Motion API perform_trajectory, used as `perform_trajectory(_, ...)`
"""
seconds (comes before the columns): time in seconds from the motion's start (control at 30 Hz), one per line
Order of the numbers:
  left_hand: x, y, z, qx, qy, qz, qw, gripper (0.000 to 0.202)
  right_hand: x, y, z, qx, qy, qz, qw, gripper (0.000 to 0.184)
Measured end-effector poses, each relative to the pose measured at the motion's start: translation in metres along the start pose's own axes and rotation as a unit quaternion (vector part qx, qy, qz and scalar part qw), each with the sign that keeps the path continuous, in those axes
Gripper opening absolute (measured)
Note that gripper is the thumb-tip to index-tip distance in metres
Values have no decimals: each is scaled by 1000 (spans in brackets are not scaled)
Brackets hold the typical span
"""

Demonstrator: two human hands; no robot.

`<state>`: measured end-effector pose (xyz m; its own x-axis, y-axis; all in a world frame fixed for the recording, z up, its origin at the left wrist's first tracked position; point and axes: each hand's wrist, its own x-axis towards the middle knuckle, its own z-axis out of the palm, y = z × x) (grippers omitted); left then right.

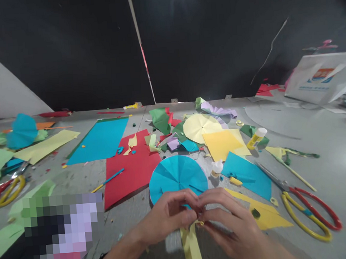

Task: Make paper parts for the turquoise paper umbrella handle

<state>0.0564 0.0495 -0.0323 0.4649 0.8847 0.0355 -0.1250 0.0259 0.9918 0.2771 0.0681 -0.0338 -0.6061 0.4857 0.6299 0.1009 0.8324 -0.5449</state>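
Note:
My left hand [175, 213] and my right hand [230, 216] meet at the fingertips, both closed in a pinch. Between them is something small, mostly hidden by the fingers; a bit of yellow paper curl [201, 223] peeks out beneath. Just beyond the fingers lies a blue pleated paper disc [176, 173], its near edge covered by my hands. A pale yellow paper strip [192, 247] runs from under my hands toward me. To the right of the disc stands a small white-capped glue bottle [217, 168].
Scissors [305, 207] lie at the right, and another pair [11, 190] at the left. A glue stick [257, 139], red sheet [128, 175], blue sheet [99, 141], cream pleated disc [202, 127] and several scraps cover the table. A white bag [321, 80] stands back right.

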Motion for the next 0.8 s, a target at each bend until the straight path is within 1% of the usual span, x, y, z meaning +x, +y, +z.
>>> perform_trajectory(0.1, -3, -12, 4, -35, 1, 12, 999, 39, 1, 1, -1, -2, 4, 2, 1000, 19)
perform_trajectory(0.2, -4, -18, 8, -53, 15, 14, 998, 36, -1, 1, 0, 3, -2, 2, 1000, 19)
perform_trajectory(0.37, -5, -21, 13, -62, 22, 7, 998, 32, -5, 3, 3, -1, -13, -1, 1000, 18)
perform_trajectory(0.53, -5, -23, 14, -61, 20, 21, 998, 34, -1, -1, 2, 4, -15, -16, 1000, 19)
perform_trajectory(0.7, -5, -27, 11, -63, -7, 40, 997, 38, 4, -7, -2, 6, -59, -32, 998, 24)
perform_trajectory(0.8, -5, -28, 12, -63, -12, 45, 997, 37, 2, -5, -2, 7, -48, -41, 998, 21)
